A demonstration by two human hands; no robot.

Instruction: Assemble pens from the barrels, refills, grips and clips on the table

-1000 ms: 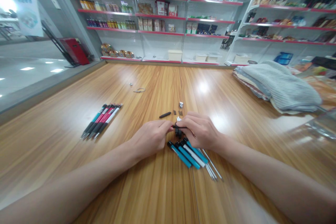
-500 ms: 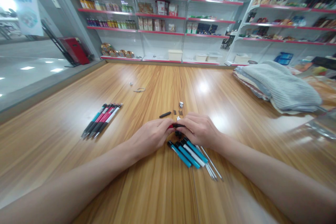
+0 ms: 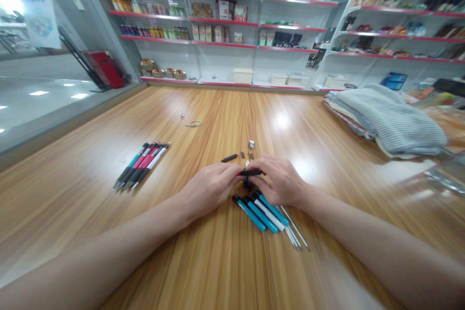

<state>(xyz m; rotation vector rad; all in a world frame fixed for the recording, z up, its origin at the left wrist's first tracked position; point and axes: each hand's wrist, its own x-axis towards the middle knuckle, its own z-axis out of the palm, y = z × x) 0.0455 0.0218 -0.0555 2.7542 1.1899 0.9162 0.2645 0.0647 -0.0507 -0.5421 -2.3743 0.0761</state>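
Note:
My left hand (image 3: 214, 184) is closed on a pen (image 3: 251, 173), with a bit of its red barrel showing at the fingertips. The pen's black grip section points right, into the fingers of my right hand (image 3: 281, 180). Those fingers curl around the black end, the thumb a little lower. Just below lie several blue pen barrels (image 3: 252, 213) and a white barrel (image 3: 271, 215) with black tops. Thin white refills (image 3: 293, 237) stick out beside them. Small black pieces (image 3: 247, 183) sit under the pen, partly hidden. A loose black grip (image 3: 229, 158) lies beyond my left hand.
Several whole pens (image 3: 141, 167) lie in a row on the wooden table (image 3: 174, 261) at left. Small metal parts (image 3: 251, 144) and a thin loop (image 3: 193, 124) lie farther back. Folded cloths (image 3: 388, 118) are stacked at right. Shelves (image 3: 221, 43) stand behind the table.
The fingers of my right hand have loosened and shifted slightly, so more of the pen's black section shows. My left hand stays nearly in place.

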